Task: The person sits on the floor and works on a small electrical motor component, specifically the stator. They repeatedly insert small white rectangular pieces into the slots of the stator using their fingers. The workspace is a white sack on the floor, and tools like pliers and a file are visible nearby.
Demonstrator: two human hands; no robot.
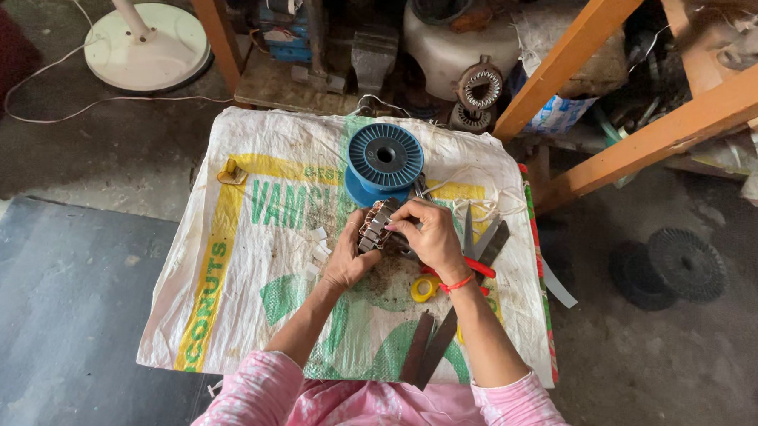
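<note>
Fingers of both hands (395,239) grip motor stator (377,226) | blue spool (386,158) behind | printed white sack (249,258) beneath

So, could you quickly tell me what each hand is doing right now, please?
Left hand: closed around the slotted metal motor core.
Right hand: closed on the same core from the other side.

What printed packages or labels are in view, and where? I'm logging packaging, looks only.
Sack: printed woven bag spread flat over the work surface under both hands; white with yellow bands and green lettering and shapes.
Bag: behind the sack's far right corner, beside an orange wooden beam; crumpled, white with blue print.
No screens or signs.
</note>
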